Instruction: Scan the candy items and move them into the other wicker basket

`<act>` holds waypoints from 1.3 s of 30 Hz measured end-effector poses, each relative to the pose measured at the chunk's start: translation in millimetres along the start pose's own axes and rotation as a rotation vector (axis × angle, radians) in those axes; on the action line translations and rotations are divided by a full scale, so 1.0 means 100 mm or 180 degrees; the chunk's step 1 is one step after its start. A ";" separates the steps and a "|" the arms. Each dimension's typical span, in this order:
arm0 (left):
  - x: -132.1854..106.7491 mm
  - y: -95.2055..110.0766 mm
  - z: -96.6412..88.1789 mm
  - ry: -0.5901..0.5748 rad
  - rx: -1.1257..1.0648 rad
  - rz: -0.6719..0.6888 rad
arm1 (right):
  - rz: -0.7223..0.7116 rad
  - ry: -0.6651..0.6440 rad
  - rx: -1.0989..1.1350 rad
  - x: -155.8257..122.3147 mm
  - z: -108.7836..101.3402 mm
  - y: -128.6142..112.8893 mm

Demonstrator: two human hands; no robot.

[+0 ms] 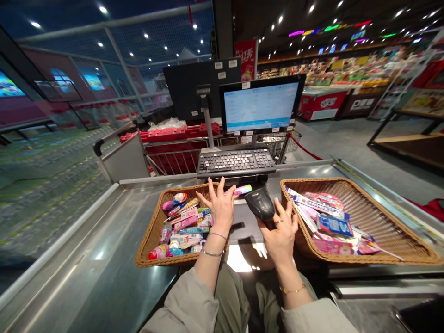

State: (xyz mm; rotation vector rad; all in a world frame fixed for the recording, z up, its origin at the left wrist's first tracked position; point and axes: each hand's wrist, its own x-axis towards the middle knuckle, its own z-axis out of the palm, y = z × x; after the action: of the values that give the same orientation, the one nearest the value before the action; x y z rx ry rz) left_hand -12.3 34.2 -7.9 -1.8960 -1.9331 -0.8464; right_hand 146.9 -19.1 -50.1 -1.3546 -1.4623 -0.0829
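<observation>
My left hand point(221, 208) is pinching a small pink-and-green tube point(243, 189) by the thumb side, while its other fingers are spread. The tube points right, towards the head of a black handheld barcode scanner point(260, 203). My right hand point(281, 231) is wrapped around the scanner's handle, which is partly hidden by the palm. Left of my left hand, a wicker basket point(147, 240) holds many small packaged items, among them pink and blue ones. A second wicker basket point(398, 222) beside my right hand contains flat packets, a blue packet point(335, 225) and long thin boxes.
A keyboard point(236, 160) sits beyond my hands, below a lit monitor point(262, 106). Another screen point(194, 88) faces away behind it. Both baskets stand on a metal counter point(104, 240). A shopping cart point(176, 157) with red items is behind the counter.
</observation>
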 end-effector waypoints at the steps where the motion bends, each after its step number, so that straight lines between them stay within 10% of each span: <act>1: 0.01 -0.01 -0.01 0.0008 -0.0006 -0.0026 | -0.0008 -0.0024 -0.0006 0.02 0.00 0.00; 19: 0.14 -0.25 -0.14 0.0117 0.0072 -0.0151 | -0.0767 -0.0513 -0.0175 0.59 -0.02 0.01; 39: 0.15 -0.37 -0.22 0.0246 0.0054 -0.0147 | -0.0895 -0.0710 -0.0007 0.61 -0.04 -0.11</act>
State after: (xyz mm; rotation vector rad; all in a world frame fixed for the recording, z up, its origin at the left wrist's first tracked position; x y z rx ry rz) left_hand -53.5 34.8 11.5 -1.7886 -1.9385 -0.9001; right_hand 155.4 15.4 1.5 -1.1807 -1.8358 -0.1170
